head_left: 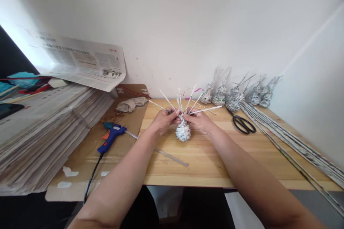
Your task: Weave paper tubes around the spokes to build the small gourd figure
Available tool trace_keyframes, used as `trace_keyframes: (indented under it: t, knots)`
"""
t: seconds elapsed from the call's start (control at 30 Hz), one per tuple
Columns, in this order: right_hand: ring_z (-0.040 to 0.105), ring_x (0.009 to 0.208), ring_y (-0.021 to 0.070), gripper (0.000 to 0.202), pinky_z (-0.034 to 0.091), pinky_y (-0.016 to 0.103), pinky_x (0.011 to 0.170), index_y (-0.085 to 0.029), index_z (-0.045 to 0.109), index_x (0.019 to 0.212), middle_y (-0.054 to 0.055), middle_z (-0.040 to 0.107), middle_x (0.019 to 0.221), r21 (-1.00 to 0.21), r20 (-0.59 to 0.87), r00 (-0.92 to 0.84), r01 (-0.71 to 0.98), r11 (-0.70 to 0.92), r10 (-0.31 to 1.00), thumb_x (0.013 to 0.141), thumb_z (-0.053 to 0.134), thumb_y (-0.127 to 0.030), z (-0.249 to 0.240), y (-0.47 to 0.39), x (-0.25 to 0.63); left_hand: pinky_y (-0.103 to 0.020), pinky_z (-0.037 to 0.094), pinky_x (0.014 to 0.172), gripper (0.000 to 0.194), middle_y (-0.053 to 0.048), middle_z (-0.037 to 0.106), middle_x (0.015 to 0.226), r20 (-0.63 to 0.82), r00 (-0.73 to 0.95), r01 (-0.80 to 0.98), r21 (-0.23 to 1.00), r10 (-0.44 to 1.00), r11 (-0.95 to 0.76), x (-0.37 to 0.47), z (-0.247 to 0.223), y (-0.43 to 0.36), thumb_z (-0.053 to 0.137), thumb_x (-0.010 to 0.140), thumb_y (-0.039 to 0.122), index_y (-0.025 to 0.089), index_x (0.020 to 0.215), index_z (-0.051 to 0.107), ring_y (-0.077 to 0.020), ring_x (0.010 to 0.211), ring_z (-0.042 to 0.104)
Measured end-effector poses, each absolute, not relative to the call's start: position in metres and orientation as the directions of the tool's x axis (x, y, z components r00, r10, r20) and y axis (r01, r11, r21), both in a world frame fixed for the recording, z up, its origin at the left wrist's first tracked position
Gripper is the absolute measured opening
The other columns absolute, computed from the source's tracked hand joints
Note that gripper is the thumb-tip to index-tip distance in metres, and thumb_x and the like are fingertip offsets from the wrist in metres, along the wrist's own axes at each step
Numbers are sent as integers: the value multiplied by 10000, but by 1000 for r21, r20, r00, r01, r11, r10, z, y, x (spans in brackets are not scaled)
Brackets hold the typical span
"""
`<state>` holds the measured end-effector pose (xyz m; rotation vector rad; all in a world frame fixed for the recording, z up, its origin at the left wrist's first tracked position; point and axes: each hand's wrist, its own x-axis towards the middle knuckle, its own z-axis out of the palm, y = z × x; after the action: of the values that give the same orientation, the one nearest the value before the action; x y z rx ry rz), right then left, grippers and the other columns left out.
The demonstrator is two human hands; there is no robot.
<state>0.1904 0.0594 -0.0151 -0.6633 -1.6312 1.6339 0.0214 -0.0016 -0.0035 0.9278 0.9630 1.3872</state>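
A small round woven piece of rolled newspaper [183, 131] is held upright over the wooden table, its bulb downward and several paper sticks fanning up and outward from its narrow neck. My left hand [164, 119] pinches the left side of the neck, thumb and fingers closed. From the right, my right hand [200, 120] grips the neck and the base of the sticks there. Both hands nearly meet at the neck, hiding part of it.
Blue glue gun [111, 137] with a clear glue stick [172, 157] lies left on cardboard [129, 121], beside stacked newspapers [53, 128] and a cloth [131, 104]. At right are black scissors [244, 124], long paper rolls [290, 136] and several woven pieces [234, 101] by the wall.
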Motion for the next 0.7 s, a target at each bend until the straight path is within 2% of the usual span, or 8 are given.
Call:
trace_keyframes:
  t: [0.17, 0.27, 0.53, 0.7]
  knots:
    - [532, 647, 124, 313, 411, 296, 667, -185, 583, 733, -38, 583, 666, -987, 123, -631, -161, 26, 766, 683, 807, -398, -14, 63, 193, -218, 580, 732, 353, -17, 676, 765, -56, 75, -440, 894, 996, 84, 14, -2, -5, 897, 584, 220, 110, 831, 671, -94, 700, 662]
    - [536, 658, 128, 309, 406, 297, 670, -184, 609, 757, -32, 598, 679, -986, 101, -641, -165, -8, 761, 669, 819, -393, -14, 63, 194, -236, 582, 755, 369, -24, 678, 792, -59, 94, -459, 883, 994, 96, 13, -4, -7, 904, 554, 174, 115, 839, 677, -118, 757, 677]
    - [531, 667, 126, 296, 402, 293, 659, -170, 652, 741, -12, 616, 707, -988, 110, -647, -153, 13, 754, 661, 823, -399, -14, 61, 191, -217, 558, 674, 375, -8, 654, 742, -52, 69, -372, 925, 996, 74, 13, -6, -3, 911, 535, 239, 114, 785, 661, -111, 718, 650]
    - [519, 656, 120, 304, 382, 283, 629, -179, 647, 750, -20, 602, 693, -984, 97, -656, -176, -26, 749, 660, 820, -413, -13, 61, 191, -229, 557, 664, 378, -24, 674, 758, 44, 61, -221, 975, 997, -30, 14, -2, -4, 883, 583, 318, 108, 826, 684, -117, 691, 652]
